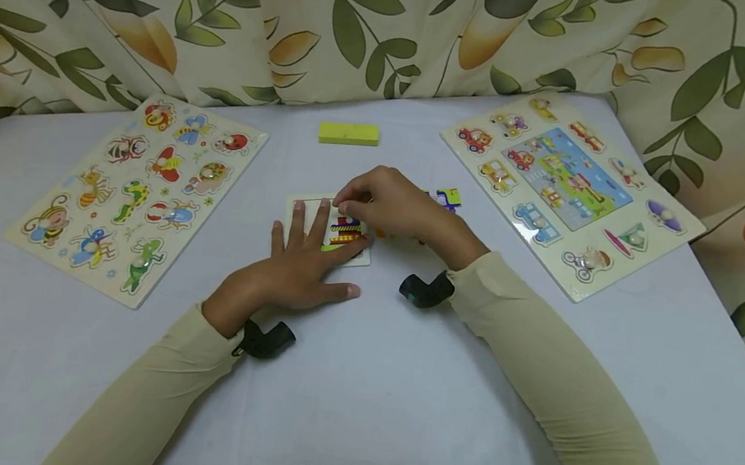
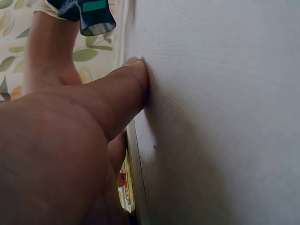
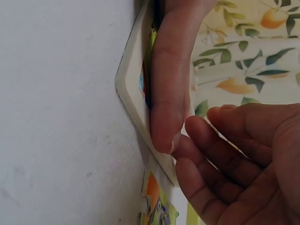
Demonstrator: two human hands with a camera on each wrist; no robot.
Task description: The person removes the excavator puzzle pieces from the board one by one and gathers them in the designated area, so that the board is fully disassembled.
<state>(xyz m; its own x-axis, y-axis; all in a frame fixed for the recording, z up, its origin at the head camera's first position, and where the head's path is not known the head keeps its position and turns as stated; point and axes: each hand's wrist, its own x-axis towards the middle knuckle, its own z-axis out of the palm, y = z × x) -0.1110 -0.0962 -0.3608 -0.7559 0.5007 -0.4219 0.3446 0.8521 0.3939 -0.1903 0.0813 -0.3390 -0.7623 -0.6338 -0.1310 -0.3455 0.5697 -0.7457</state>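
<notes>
Lying under the left hand [image 1: 293,277] is a small puzzle board [image 1: 355,260], its picture of red, yellow, dark blue and green showing between the fingers. That hand is laid over it with fingers straight and spread apart; its thumb reaches past the near edge of the board and touches the cloth.

The right hand [image 1: 393,204] is just over the far right part of the board, close beside the left fingertips. Its fingers are bent and its thumb is near them; whether they hold a piece I cannot tell. Bright loose puzzle pieces [image 1: 449,197] lie on the worktop [image 1: 322,412] under and just beyond the right wrist, partly hidden by it.

Straight beyond both hands is a yellow block [image 1: 349,134]. To the left of the left hand, well apart, lies a bug board [image 1: 123,175] with knobbed insects; to the right of the right hand and farther out is a vehicle board [image 1: 551,256], tilted the other way, with a blue scene in its middle.

Beige sleeves [image 1: 531,361] cover both forearms, and a black camera [image 1: 427,290] sits at each wrist. A white cloth covers the worktop, and a leaf-patterned curtain [image 1: 373,0] stands beyond the hands.
</notes>
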